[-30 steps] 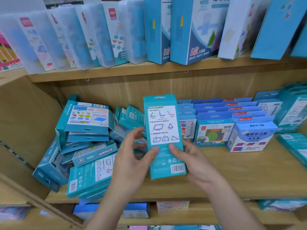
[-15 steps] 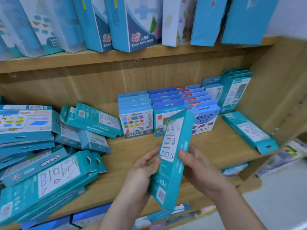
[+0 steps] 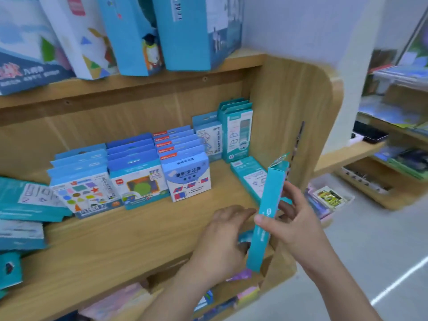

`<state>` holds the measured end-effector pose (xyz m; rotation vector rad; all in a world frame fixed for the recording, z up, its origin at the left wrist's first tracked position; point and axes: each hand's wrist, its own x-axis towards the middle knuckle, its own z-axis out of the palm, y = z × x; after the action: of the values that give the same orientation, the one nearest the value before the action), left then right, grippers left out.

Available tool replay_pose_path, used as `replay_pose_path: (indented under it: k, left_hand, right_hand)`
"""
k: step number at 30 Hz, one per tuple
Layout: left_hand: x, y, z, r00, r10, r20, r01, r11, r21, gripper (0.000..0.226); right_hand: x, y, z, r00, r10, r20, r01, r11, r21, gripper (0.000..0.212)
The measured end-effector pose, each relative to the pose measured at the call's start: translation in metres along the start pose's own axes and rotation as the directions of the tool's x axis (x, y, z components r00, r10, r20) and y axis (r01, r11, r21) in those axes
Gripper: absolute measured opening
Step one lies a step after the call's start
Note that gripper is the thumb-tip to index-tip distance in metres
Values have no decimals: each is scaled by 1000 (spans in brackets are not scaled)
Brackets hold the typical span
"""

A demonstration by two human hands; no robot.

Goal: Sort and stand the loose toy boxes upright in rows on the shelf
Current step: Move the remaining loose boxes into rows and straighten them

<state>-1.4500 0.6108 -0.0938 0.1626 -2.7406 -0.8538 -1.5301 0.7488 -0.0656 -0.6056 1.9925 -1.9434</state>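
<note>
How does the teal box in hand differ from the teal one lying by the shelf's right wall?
Pose: the held box is near upright, slightly tilted, with its narrow side to the camera; the flat box lies with its label face up.
Support: the right hand grips the held box in the air; the flat box rests on the shelf, untouched.
Both are slim teal boxes.

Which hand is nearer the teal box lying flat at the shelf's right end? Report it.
Right. The right hand, gripping the held teal box, has fingers just beside the flat box; the left hand sits farther forward and left.
</note>
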Motion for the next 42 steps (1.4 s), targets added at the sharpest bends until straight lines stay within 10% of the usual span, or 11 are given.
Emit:
replay_pose_path:
  k: [10, 16, 24, 35, 42]
  left_hand:
    - [97, 7, 91, 983, -149, 108, 76, 863, 500, 64]
    - [107, 9, 82, 991, 78, 112, -127, 823, 554, 38]
    - [149, 25, -15, 871, 22, -491, 75, 981, 178, 19]
    - [231, -11, -48, 790, -450, -417, 291, 873, -390, 23]
    - [214, -15, -42, 743, -470, -477, 330, 877, -349, 20]
  right_hand:
    - [37, 23, -95, 984, -123, -125, 94, 972, -215, 87]
    - [49, 28, -94, 983, -156, -97, 133, 968, -212, 92]
    - [55, 31, -71, 986, -156, 56, 165, 957, -238, 99]
    - [102, 26, -15, 975, -178, -130, 120, 924, -363, 103]
    - [124, 40, 9, 971, -193, -143, 98, 862, -497, 101]
